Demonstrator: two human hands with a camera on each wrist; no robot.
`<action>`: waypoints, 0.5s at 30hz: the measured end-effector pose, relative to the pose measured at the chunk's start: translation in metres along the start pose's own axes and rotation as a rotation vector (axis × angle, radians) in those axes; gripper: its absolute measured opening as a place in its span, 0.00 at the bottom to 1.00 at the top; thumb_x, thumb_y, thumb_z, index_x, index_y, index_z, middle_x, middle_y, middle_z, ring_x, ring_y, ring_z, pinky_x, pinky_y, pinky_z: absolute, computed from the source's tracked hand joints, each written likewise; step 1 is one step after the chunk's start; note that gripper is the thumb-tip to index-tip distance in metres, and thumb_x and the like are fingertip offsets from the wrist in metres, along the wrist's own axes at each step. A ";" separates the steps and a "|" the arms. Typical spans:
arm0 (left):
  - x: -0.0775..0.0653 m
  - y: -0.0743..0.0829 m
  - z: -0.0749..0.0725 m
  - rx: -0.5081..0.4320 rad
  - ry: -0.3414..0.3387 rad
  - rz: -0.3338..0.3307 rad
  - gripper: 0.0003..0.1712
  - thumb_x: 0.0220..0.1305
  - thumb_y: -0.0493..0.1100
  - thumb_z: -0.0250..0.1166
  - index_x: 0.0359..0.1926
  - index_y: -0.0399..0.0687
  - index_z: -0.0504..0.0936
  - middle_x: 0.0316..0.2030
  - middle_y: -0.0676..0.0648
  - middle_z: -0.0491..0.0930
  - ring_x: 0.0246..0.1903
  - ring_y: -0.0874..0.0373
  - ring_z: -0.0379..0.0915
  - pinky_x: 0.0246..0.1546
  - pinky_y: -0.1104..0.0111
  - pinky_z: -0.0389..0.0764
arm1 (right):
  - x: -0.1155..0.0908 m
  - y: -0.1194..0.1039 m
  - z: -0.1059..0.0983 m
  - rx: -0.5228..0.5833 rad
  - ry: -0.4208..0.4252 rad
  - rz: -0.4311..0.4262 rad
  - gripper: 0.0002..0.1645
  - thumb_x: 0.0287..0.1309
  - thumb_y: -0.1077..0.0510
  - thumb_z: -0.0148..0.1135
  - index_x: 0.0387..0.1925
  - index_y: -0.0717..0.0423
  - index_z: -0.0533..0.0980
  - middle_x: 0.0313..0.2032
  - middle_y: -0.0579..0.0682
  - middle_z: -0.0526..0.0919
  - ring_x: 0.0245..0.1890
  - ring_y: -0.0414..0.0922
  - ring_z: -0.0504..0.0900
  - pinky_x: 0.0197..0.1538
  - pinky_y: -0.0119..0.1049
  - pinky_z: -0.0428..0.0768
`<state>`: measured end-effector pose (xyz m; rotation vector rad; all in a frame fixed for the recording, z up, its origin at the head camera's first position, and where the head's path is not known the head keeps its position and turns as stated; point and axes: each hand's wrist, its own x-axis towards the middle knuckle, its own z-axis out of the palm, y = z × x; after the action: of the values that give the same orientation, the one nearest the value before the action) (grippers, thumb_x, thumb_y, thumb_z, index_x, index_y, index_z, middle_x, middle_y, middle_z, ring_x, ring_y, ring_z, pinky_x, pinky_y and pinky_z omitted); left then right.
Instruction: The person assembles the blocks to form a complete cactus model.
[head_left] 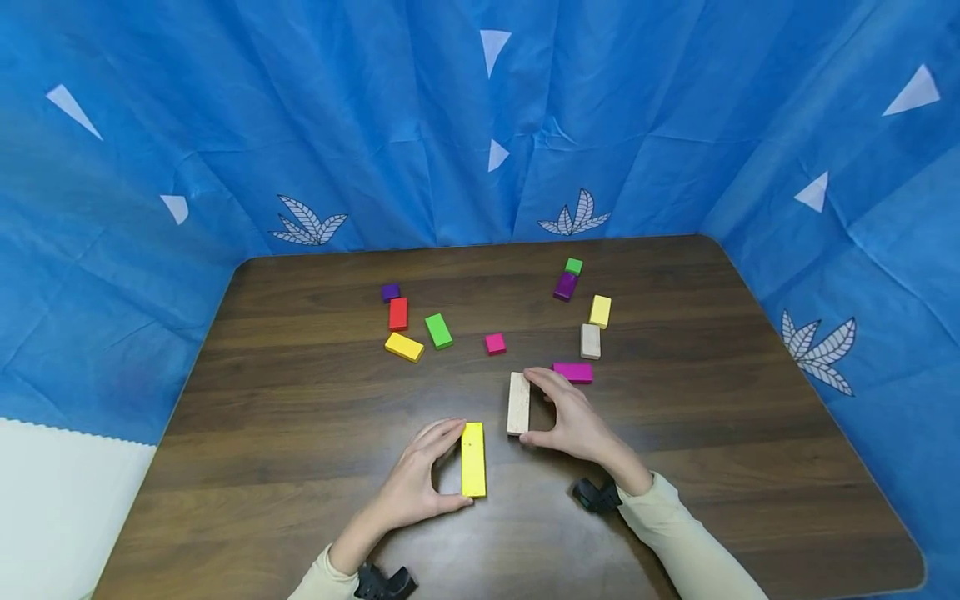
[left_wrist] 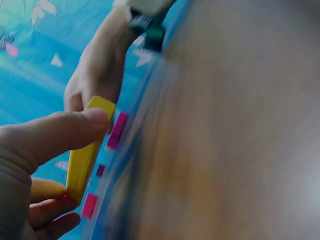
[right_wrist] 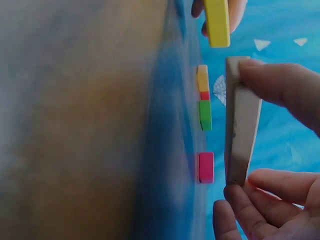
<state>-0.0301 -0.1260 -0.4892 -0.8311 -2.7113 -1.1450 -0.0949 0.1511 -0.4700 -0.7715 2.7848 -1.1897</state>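
My left hand (head_left: 415, 481) pinches a long yellow block (head_left: 473, 460) by its two ends, thumb at the near end and fingers at the far one. The same yellow block (left_wrist: 85, 160) shows in the left wrist view between thumb and fingers. To the right, my right hand (head_left: 573, 421) holds a long pale wooden block (head_left: 518, 404) end to end in the same way. In the right wrist view, the thumb lies at one end of the pale block (right_wrist: 242, 125) and fingertips at the other. A gap separates the two blocks.
A magenta block (head_left: 573, 372) lies just beyond my right hand. Farther back are a pink block (head_left: 495, 343), a short pale block (head_left: 590, 342), a light yellow one (head_left: 600, 311), and purple (head_left: 566, 286) and green (head_left: 573, 266) blocks. Red (head_left: 398, 313) and yellow (head_left: 404, 347) blocks lie left.
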 end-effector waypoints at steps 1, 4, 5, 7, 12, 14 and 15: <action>-0.002 0.002 0.002 0.002 0.003 0.011 0.56 0.31 0.51 0.84 0.64 0.37 0.73 0.62 0.45 0.75 0.64 0.49 0.68 0.61 0.49 0.71 | 0.002 -0.002 0.000 -0.002 -0.011 -0.002 0.54 0.36 0.54 0.81 0.66 0.63 0.67 0.65 0.60 0.70 0.62 0.55 0.73 0.53 0.46 0.81; -0.007 0.008 0.007 0.014 0.018 0.047 0.57 0.29 0.52 0.85 0.63 0.36 0.74 0.61 0.45 0.76 0.63 0.49 0.69 0.60 0.50 0.71 | 0.009 -0.007 0.001 -0.030 -0.030 -0.017 0.54 0.36 0.54 0.81 0.66 0.63 0.67 0.65 0.59 0.71 0.63 0.55 0.72 0.55 0.47 0.80; -0.008 0.010 0.009 0.019 0.022 0.057 0.57 0.28 0.52 0.85 0.63 0.36 0.74 0.60 0.45 0.76 0.63 0.49 0.69 0.60 0.51 0.71 | 0.011 -0.008 0.002 -0.039 -0.033 -0.025 0.54 0.36 0.53 0.82 0.66 0.63 0.68 0.65 0.59 0.71 0.63 0.55 0.72 0.55 0.47 0.80; -0.011 0.012 0.013 0.036 0.031 0.072 0.57 0.27 0.52 0.85 0.63 0.36 0.74 0.60 0.45 0.76 0.62 0.49 0.69 0.60 0.51 0.71 | 0.015 -0.010 0.003 -0.052 -0.040 -0.038 0.54 0.36 0.53 0.82 0.66 0.62 0.68 0.65 0.59 0.71 0.64 0.55 0.71 0.56 0.48 0.79; -0.016 0.015 0.023 0.066 0.047 0.102 0.57 0.26 0.53 0.85 0.63 0.37 0.74 0.60 0.46 0.76 0.62 0.49 0.69 0.58 0.51 0.72 | 0.022 -0.012 0.008 -0.044 -0.082 -0.040 0.53 0.37 0.51 0.81 0.66 0.62 0.67 0.65 0.59 0.71 0.65 0.56 0.70 0.60 0.50 0.76; -0.017 0.016 0.025 0.074 0.054 0.106 0.57 0.26 0.53 0.85 0.62 0.37 0.75 0.60 0.46 0.76 0.62 0.50 0.69 0.58 0.51 0.72 | 0.022 -0.012 0.010 -0.042 -0.100 -0.036 0.54 0.38 0.50 0.81 0.67 0.62 0.67 0.66 0.58 0.71 0.65 0.57 0.70 0.61 0.51 0.75; -0.017 0.017 0.026 0.078 0.058 0.107 0.57 0.26 0.53 0.85 0.62 0.37 0.75 0.59 0.46 0.76 0.62 0.50 0.69 0.58 0.51 0.72 | 0.022 -0.012 0.011 -0.040 -0.108 -0.035 0.54 0.38 0.50 0.81 0.67 0.62 0.67 0.66 0.58 0.71 0.65 0.56 0.70 0.61 0.51 0.75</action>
<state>-0.0035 -0.1063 -0.5019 -0.9049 -2.6118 -1.0187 -0.1069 0.1265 -0.4656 -0.8639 2.7259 -1.0661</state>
